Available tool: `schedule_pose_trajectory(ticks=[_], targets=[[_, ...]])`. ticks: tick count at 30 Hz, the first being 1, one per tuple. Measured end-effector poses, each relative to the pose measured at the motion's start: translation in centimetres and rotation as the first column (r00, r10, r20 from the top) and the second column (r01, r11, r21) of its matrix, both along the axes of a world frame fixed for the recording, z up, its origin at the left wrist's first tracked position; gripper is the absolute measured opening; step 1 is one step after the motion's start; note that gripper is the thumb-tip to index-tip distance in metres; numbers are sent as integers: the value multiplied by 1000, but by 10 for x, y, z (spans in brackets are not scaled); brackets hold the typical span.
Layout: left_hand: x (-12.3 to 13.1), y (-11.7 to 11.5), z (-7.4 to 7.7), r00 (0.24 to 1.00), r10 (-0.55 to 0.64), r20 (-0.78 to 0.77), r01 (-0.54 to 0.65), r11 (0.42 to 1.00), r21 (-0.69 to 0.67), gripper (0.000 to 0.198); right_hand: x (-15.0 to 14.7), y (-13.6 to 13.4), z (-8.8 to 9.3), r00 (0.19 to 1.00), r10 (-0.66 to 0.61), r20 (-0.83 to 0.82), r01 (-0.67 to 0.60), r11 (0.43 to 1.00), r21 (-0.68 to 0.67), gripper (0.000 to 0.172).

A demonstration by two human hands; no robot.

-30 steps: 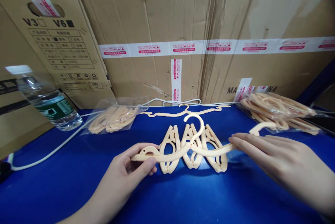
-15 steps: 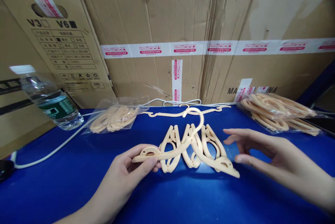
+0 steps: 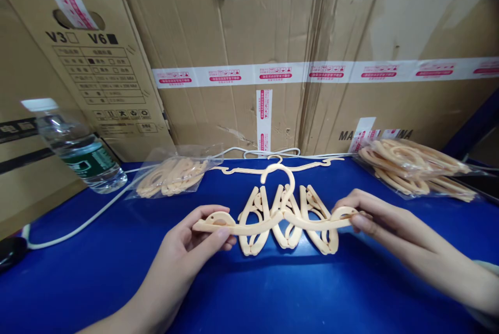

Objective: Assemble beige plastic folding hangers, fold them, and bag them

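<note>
A cream plastic folding hanger (image 3: 278, 215) is held level over the blue table (image 3: 273, 292), its hook pointing up and away from me. My left hand (image 3: 195, 243) pinches the hanger's left arm end between thumb and fingers. My right hand (image 3: 374, 219) pinches the right arm end. Under the hanger lie three folded cream hangers (image 3: 286, 232) side by side on the table.
Taped cardboard boxes (image 3: 273, 53) wall off the back. A water bottle (image 3: 76, 146) lies at the left, with a white cable (image 3: 78, 225) beside it. Bagged hangers (image 3: 171, 175) sit back left and another bag (image 3: 413, 165) back right. An unfolded hanger (image 3: 280, 166) lies by the boxes.
The hanger's right arm dropped down when my right hand let go half a second ago. My right hand has now taken that arm again and raised it level.
</note>
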State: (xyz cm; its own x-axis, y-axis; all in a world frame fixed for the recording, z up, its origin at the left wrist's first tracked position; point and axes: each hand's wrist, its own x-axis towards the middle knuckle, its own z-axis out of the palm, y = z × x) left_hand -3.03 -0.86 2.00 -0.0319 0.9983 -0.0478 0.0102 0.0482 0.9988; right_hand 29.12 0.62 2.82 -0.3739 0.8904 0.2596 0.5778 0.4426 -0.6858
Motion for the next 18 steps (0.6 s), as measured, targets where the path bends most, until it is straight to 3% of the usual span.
schedule_pose_trajectory(ticks=[4,7,10,12,15,18], targets=[[2,0,-1,997,-39,-63,43,997,64,23,-3,-1,3,997,-37,-63,36,999,-16,31],[3,-1,-3,982,-132,-136,149,982,118,21,-12,-5,-2,971,-37,-237,-8,982,-188,37],[6,-3,-6,965,-204,-167,228,963,144,19,-24,-10,-10,860,-55,-508,-140,930,-339,41],[8,-5,-7,962,-233,-145,253,957,142,19,-29,-12,-13,797,-49,-601,-236,892,-385,34],[11,-9,-7,961,-254,-112,265,958,106,19,-33,-16,-13,784,9,-621,-339,844,-416,28],[14,-11,-6,956,-275,-104,282,957,59,19,-37,-22,-12,786,36,-618,-362,837,-412,25]])
